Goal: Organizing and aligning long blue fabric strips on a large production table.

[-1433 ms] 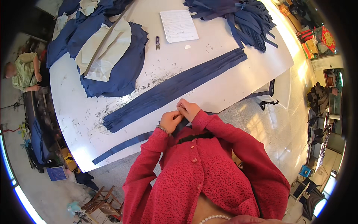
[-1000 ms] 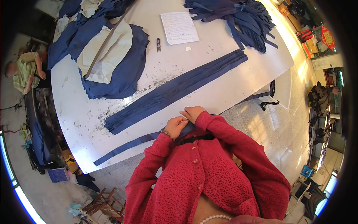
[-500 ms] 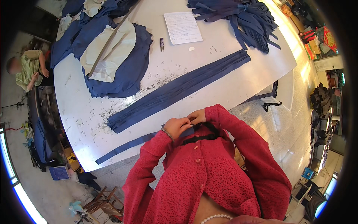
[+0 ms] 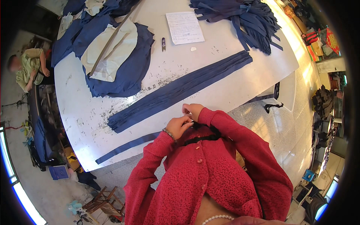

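My left hand is closed in a pinch at the table's near edge, in front of my red top. A narrow dark blue fabric strip lies along that edge and runs under my left wrist to this hand; its right end is hidden. Just beyond and to the right, my right hand has its fingers curled together, and what they may hold is too small to make out. Farther in, a long stack of dark blue fabric strips lies slanted across the table.
The white table also bears blue cut pieces under a paper pattern and a long ruler. Thread snips, a handwritten sheet and a heap of blue strips lie farther off. Another person sits at the left.
My right hand has moved away from my left, outward over the table edge. The bit of blue fabric that showed below my left fingers is out of sight. The stack of strips stays put.
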`<move>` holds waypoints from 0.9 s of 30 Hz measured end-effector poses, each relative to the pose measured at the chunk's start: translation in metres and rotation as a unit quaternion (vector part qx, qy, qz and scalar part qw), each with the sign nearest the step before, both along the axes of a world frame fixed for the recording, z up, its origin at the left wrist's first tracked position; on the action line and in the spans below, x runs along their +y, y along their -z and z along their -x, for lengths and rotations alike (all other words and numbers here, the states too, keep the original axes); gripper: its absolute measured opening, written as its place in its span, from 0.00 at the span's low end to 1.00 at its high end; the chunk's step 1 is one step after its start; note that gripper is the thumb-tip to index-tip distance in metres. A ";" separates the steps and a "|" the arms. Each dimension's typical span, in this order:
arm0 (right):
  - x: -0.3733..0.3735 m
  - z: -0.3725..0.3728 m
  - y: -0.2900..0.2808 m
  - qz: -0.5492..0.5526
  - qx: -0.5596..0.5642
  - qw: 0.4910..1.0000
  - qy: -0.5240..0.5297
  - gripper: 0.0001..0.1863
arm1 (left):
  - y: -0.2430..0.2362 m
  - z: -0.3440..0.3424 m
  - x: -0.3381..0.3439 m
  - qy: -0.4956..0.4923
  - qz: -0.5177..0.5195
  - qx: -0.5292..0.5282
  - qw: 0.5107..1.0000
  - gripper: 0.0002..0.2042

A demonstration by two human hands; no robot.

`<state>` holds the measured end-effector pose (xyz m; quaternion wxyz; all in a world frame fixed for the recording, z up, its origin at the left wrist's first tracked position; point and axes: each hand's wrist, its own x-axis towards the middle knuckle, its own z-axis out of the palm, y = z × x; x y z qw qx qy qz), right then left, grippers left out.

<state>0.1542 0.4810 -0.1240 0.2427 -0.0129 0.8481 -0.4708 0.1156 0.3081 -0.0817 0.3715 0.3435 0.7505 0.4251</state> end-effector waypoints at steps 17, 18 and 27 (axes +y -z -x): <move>-0.018 -0.012 0.015 0.218 -0.145 0.889 0.376 0.14 | 0.013 -0.016 0.007 -0.077 -0.026 -0.110 0.991 0.10; -0.014 -0.010 0.021 0.225 -0.144 0.869 0.418 0.14 | 0.011 -0.017 0.007 -0.088 -0.016 -0.061 0.994 0.10; 0.191 -0.061 0.079 -0.031 0.012 0.741 0.671 0.19 | -0.032 -0.009 -0.030 -0.240 -0.024 0.087 0.966 0.09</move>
